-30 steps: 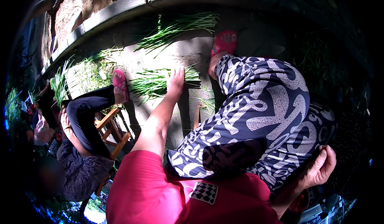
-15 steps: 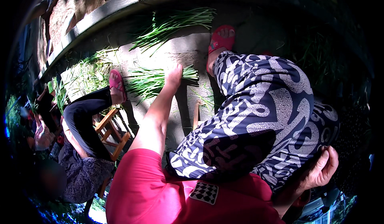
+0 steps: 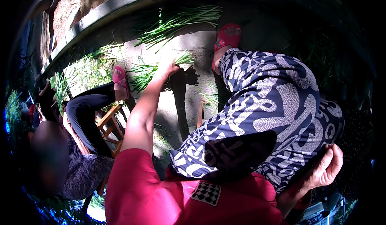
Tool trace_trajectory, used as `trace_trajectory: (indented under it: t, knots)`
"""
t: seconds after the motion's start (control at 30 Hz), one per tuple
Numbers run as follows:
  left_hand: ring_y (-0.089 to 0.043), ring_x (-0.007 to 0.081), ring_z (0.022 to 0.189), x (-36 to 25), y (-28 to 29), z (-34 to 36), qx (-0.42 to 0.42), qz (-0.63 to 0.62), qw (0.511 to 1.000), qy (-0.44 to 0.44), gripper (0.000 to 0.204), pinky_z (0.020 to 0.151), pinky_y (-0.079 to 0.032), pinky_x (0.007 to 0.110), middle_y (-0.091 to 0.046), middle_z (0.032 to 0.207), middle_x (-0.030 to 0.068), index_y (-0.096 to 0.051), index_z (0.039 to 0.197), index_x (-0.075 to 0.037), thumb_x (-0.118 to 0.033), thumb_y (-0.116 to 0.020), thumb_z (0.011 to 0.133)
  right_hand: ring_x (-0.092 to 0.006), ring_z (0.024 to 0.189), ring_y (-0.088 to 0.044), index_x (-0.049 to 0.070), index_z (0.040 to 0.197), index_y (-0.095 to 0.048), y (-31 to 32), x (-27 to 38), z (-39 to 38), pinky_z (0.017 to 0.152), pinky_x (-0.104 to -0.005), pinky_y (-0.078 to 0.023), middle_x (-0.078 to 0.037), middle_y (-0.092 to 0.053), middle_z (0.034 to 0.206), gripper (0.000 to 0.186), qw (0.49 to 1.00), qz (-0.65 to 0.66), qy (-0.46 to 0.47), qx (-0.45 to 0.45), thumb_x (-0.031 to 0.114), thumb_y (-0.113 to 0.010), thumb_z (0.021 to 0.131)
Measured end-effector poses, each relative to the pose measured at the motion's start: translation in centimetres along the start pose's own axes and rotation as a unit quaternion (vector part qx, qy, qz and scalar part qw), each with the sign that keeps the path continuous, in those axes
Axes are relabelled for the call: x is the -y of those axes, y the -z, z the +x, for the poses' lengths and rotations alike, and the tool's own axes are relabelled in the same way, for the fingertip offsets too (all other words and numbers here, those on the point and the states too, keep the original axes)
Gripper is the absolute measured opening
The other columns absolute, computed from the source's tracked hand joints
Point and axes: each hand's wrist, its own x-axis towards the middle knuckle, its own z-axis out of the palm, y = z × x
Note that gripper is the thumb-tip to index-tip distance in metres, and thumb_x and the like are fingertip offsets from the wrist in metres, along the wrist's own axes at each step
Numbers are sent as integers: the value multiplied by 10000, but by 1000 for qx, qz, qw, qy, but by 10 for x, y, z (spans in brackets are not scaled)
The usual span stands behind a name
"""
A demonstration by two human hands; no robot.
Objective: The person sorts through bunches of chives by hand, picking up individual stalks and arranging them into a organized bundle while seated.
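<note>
In the sunlit middle of the ground my left hand (image 3: 168, 69) is closed round a bunch of long green chives (image 3: 141, 75). The cut ends stick out to the right of my fist, lifted off the paving with a shadow under them, while the leafy ends trail left. Beyond it lies another loose heap of chives (image 3: 181, 22). My right hand (image 3: 325, 169) rests against my patterned trousers (image 3: 277, 96) at the lower right. Its fingers are loosely bent and apart, with nothing visible in them.
A person in black trousers (image 3: 90, 102) sits at the left on a wooden stool (image 3: 110, 122), holding green stalks (image 3: 61, 89). Scattered trimmings (image 3: 90, 69) cover the ground by their sandal (image 3: 120, 79). A stone kerb (image 3: 108, 12) curves along the far side.
My left hand has closed round the near chives and raised their cut ends, moving slightly left and nearer. My right hand stays by my leg.
</note>
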Motion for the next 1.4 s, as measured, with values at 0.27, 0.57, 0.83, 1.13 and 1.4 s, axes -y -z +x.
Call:
trace_trajectory:
  t: [0.27, 0.57, 0.83, 1.13, 1.4]
  knots:
    - [-566, 226, 632, 75, 23, -14, -5, -94, 993, 75, 277, 611, -468, 363, -601, 681, 110, -629, 864, -43, -291, -627, 740, -143, 851, -578, -48, 1093, -580, -3, 7, 8, 792, -240, -487, -125, -597, 986, 174, 998, 56, 10, 27, -54, -528, 927]
    - [-612, 184, 810, -60, 200, -128, 72, -648, 758, 9, 279, 771, -489, 315, -626, 900, 71, -610, 971, -15, -143, -706, 744, -134, 847, -579, -38, 1059, -597, -2, 2, 8, 795, -245, -474, -91, -604, 967, 159, 983, 160, 50, 76, -47, -578, 901]
    - [-540, 298, 669, -197, 275, -218, 20, -97, 994, -55, 330, 664, -459, 380, -554, 708, 148, -565, 945, -6, -167, -625, 664, -98, 802, -581, -8, 990, -633, 1, -2, 10, 723, -208, -459, -50, -623, 912, 129, 967, 222, 50, 113, -46, -616, 868]
    - [-613, 329, 852, -386, 292, -278, -42, 188, 929, -315, 345, 704, -467, 433, -602, 869, 142, -545, 1009, -11, -142, -647, 706, -70, 783, -577, 22, 1079, -615, 27, 5, 18, 713, -203, -484, -33, -625, 936, 183, 868, 458, -49, 186, 30, -621, 897]
    - [-599, 211, 718, -449, 200, -268, -107, 479, 785, -378, 172, 872, -343, 433, -617, 720, 49, -642, 678, -124, -249, -570, 771, -373, 1265, -456, -54, 1441, -179, 44, 33, -9, 1047, -402, -362, -299, -471, 1309, 1113, 808, 257, 115, 518, 475, -804, 686]
